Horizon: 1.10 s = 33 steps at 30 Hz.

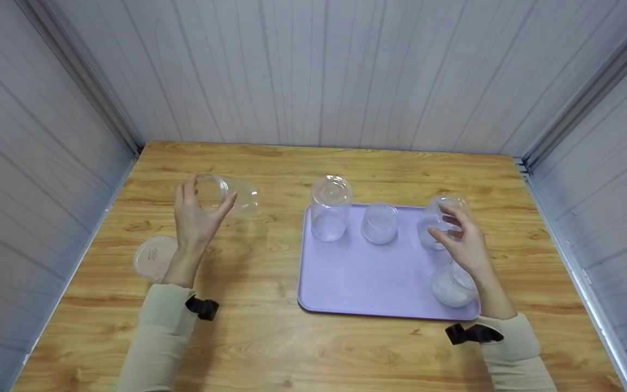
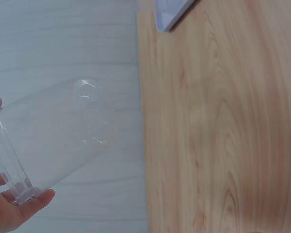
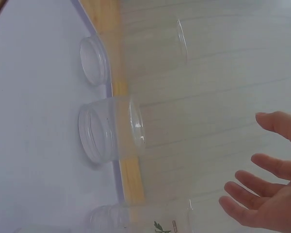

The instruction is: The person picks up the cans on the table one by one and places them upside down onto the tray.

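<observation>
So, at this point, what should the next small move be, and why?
Probably carry the tilted clear jar across to the purple tray. The left hand grips it off to the tray's left, while a tall jar already stands on the tray, whose near left part is bare. The right hand seems to hold nothing.

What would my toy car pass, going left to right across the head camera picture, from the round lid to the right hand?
Round clear lid → left hand holding a clear jar → tall clear jar → short clear jar → right hand.
</observation>
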Available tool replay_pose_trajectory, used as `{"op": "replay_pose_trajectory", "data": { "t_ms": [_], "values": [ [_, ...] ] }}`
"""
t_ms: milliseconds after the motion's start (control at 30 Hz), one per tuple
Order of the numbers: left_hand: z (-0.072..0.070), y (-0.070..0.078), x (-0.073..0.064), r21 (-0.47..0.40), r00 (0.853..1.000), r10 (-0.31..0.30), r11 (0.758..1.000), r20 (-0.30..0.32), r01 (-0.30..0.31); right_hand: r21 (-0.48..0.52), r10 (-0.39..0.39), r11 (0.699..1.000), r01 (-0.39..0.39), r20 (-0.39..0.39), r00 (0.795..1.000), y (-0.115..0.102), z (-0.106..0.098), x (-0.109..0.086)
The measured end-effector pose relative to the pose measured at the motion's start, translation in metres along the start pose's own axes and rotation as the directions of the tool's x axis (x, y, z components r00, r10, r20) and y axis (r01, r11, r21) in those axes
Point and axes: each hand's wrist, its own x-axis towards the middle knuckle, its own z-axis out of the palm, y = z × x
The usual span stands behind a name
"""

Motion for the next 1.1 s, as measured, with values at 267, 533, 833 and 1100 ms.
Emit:
{"op": "replay_pose_trajectory", "data": {
  "t_ms": [267, 533, 833, 1100],
  "values": [
    [0.005, 0.017, -0.007, -0.101, 0.999, 0.031, 0.994, -0.007, -0.032, 0.053, 0.007, 0.999, -0.008, 0.016, 1.000, -0.010, 0.006, 0.000],
    [0.009, 0.031, -0.014, -0.159, 0.998, 0.052, 0.986, -0.033, -0.057, 0.124, 0.028, 0.992, -0.033, 0.039, 0.999, 0.006, 0.011, 0.006],
    [0.013, 0.041, -0.021, -0.229, 0.996, 0.055, 0.971, -0.075, -0.071, 0.252, 0.071, 0.965, -0.078, 0.035, 0.997, 0.017, 0.013, 0.007],
    [0.016, 0.051, -0.029, -0.296, 0.994, 0.069, 0.951, -0.088, -0.092, 0.407, 0.052, 0.911, -0.063, 0.040, 0.998, 0.010, 0.018, 0.005]
  ]
}}
